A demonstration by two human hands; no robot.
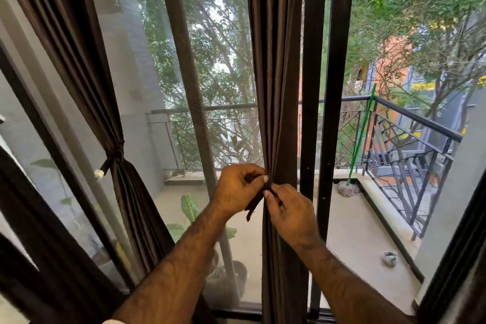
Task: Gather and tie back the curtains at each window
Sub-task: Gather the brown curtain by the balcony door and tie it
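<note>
A dark brown curtain point(276, 60) hangs gathered into a narrow column at the middle of the window. A matching brown tie strap point(253, 205) wraps it at waist height, one loose end dangling to the left. My left hand point(236, 189) pinches the strap on the curtain's left side. My right hand point(292, 210) pinches the other end just right of it. The two hands meet at the front of the gathered cloth. At the left, a second brown curtain point(79, 66) is gathered and bound by its own tie point(113, 158).
Dark window frame posts point(334, 113) stand right of the middle curtain. Behind the glass lies a balcony with a metal railing point(410, 144), a green-handled mop point(360, 139) and potted plants point(192, 210). Trees and buildings fill the background.
</note>
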